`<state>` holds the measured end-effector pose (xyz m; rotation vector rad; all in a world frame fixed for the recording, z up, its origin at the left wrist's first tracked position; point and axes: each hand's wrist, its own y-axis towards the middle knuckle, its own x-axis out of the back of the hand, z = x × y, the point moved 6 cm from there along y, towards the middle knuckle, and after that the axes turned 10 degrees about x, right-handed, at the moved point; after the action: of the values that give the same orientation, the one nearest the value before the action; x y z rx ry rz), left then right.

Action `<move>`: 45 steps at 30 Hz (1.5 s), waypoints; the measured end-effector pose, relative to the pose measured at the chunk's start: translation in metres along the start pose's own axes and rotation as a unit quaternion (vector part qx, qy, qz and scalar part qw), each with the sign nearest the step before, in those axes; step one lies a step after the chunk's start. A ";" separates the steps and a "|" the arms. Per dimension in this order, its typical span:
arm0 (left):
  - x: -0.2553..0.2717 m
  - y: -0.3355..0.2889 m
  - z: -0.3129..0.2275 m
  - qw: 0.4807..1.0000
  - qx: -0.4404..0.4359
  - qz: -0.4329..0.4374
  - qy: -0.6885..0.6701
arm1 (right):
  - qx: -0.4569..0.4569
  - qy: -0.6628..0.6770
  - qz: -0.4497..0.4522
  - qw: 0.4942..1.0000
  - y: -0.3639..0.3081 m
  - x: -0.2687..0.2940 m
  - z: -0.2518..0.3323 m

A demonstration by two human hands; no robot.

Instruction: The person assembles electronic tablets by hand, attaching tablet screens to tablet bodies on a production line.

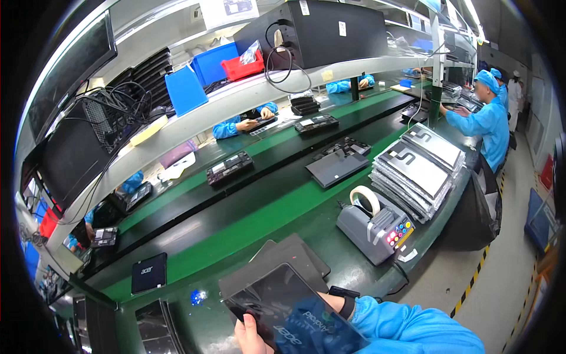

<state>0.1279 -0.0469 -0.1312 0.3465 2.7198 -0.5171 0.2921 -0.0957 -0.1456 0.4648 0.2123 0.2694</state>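
A dark glossy tablet [289,307] with pale print on its face tilts up close before me. My left hand [252,335] grips its lower left edge, the thumb lying on the front. Behind its upper right side goes my right hand [331,301]; the tablet hides those fingers. A dark band circles the right wrist, below a blue sleeve. Flat dark grey panels [303,251] lie overlapped on the bench just beyond the tablet. Next to them stands a grey tape dispenser [374,227] with a roll of pale tape [365,200] and lit buttons.
Bubble-wrapped panels [413,171] are stacked at the right bench edge. A dark tablet [149,273] and dark panels [156,327] lie at left. Opened devices [230,168] sit along the green-edged line. A shelf [236,97] crosses above it. Co-workers in blue [489,118] work opposite and far right.
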 end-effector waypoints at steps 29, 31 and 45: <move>0.002 -0.008 -0.009 1.000 0.012 -0.013 0.024 | 0.057 -0.291 -0.727 0.620 -0.212 0.127 0.114; -0.010 -0.009 -0.013 0.999 -0.003 0.019 0.032 | 0.119 -0.326 -0.679 0.647 -0.196 0.119 0.146; -0.005 -0.006 -0.010 0.996 -0.045 0.061 0.055 | 0.054 -0.676 -0.337 0.652 0.012 0.016 0.144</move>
<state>0.1277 -0.0496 -0.1185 0.5269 2.7941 -0.3514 0.3426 -0.1401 -0.0163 0.5643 -1.0921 -0.8753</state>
